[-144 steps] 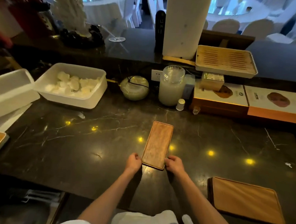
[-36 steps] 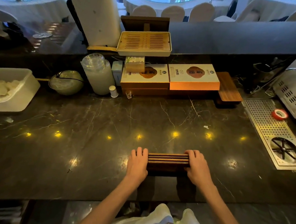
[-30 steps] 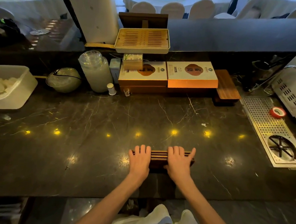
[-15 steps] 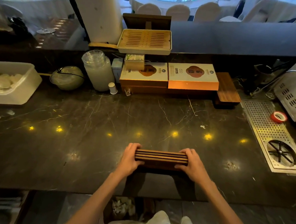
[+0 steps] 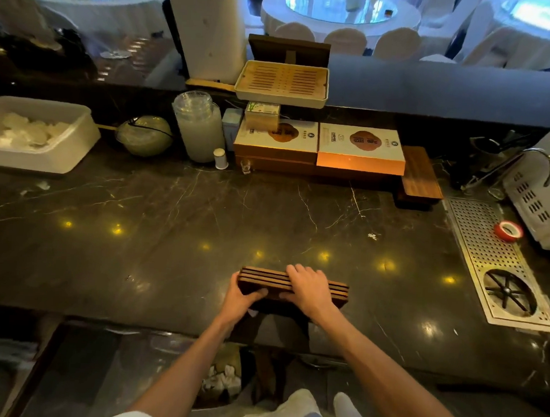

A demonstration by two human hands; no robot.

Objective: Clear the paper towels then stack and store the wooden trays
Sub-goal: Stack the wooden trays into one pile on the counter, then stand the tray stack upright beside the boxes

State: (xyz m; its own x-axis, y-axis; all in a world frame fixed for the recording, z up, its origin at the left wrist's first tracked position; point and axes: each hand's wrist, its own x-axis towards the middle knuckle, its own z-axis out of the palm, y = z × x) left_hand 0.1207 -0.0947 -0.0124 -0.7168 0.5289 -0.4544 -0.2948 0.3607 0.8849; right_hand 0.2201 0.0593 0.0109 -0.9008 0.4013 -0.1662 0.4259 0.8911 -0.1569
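A stack of several wooden trays point(image 5: 338, 291) stands on edge near the front of the dark marble counter point(image 5: 202, 223). My left hand point(image 5: 242, 299) grips the stack's left end from the near side. Over the top edges of the stack, around its middle, lies my right hand point(image 5: 309, 290) with the fingers curled on the trays. Another wooden tray point(image 5: 420, 174) lies flat at the back right beside the boxes. Crumpled paper towels point(image 5: 221, 382) show in a bin under the counter edge.
At the back stand a white bin of white pieces point(image 5: 35, 133), a frosted jar point(image 5: 200, 126), two orange boxes point(image 5: 361, 149) and a slatted bamboo tray point(image 5: 282, 82). On the right lies a metal drain grate point(image 5: 494, 261) with red tape point(image 5: 506, 230).
My right hand has slid from the stack's right end to its middle, over the top edges. My left hand stays at the left end. Earlier, the trays lay flat and apart.
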